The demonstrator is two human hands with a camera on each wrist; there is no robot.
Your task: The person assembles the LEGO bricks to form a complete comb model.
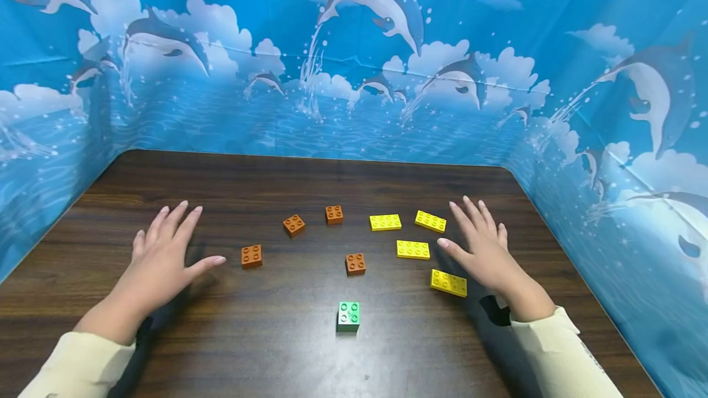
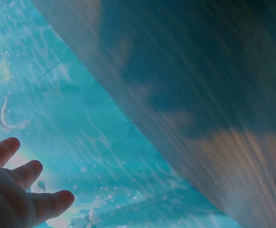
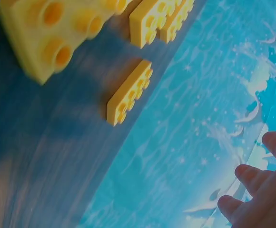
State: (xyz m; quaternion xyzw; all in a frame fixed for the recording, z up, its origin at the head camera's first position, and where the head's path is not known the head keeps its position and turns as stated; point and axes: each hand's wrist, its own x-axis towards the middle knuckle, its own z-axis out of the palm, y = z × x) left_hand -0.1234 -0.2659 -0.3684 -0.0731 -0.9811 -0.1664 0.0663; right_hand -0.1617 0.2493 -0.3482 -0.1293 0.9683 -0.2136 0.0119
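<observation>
My left hand [image 1: 162, 261], fingers spread, hovers over the table's left side and holds nothing. Closest to its thumb is an orange-brown toy brick [image 1: 251, 256]; two more orange-brown bricks [image 1: 294, 225] [image 1: 334, 214] stand farther back, and another brown brick [image 1: 355, 264] is near the middle. On the right, my right hand [image 1: 487, 255] is spread and holds nothing, beside several yellow bricks, including a long yellow brick [image 1: 448, 283] and a second yellow brick [image 1: 413, 249]. The right wrist view shows a yellow brick [image 3: 129, 92] apart from the fingers. A green brick [image 1: 348, 317] sits front centre.
The dark wooden table [image 1: 265, 336] carries all the bricks, set apart from one another. A blue curtain [image 1: 232, 121] printed with dolphins hangs along the back and both sides of the table.
</observation>
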